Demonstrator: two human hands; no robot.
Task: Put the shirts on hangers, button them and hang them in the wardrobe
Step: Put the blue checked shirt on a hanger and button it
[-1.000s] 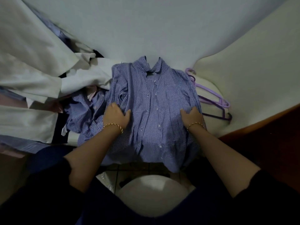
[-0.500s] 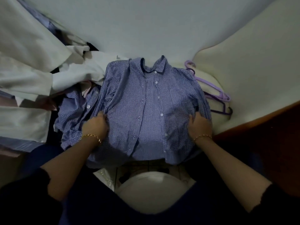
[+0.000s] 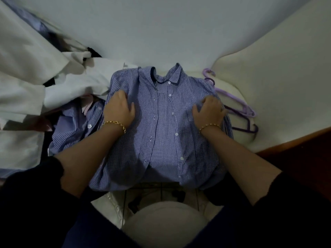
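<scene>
A blue checked shirt (image 3: 161, 133) lies front up on the pale bed (image 3: 179, 33), collar away from me and the placket partly open. My left hand (image 3: 119, 109) lies flat on its left chest with the thumb spread out. On the right chest rests my right hand (image 3: 209, 110), fingers slightly bent onto the cloth. Light purple hangers (image 3: 238, 104) and a darker one (image 3: 250, 129) lie just right of the shirt. No hanger shows inside the shirt.
White shirts (image 3: 71, 88) and a second blue checked shirt (image 3: 75, 127) are heaped at the left. A cream cushion (image 3: 272, 77) rises at the right above a brown wooden edge (image 3: 295, 142). Tiled floor (image 3: 161, 191) shows below the shirt hem.
Both hands left the shirt's lower sides and moved up onto its chest. The shirt lies flatter and more spread than a second ago.
</scene>
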